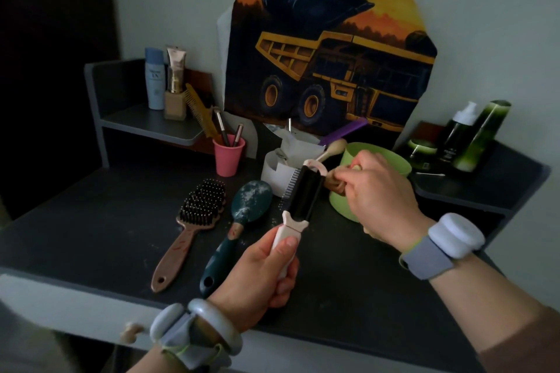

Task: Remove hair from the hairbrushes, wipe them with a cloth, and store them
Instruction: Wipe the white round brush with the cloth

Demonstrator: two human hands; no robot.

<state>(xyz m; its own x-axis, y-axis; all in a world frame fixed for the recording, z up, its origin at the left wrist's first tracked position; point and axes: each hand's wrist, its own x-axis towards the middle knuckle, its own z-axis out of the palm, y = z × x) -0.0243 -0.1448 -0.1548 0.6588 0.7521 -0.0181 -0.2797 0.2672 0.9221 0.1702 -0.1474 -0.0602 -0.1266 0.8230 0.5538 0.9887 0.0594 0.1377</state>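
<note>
A: Where does the view sit?

B: On the person's head, wide-angle, looking forward and down over the counter [348, 281].

A: How near?

B: Close. Both forearms reach in from the bottom edge, hands mid-frame, and the wall [485, 24] closes off the back.

A: Any second view?

B: None, just this one.
</note>
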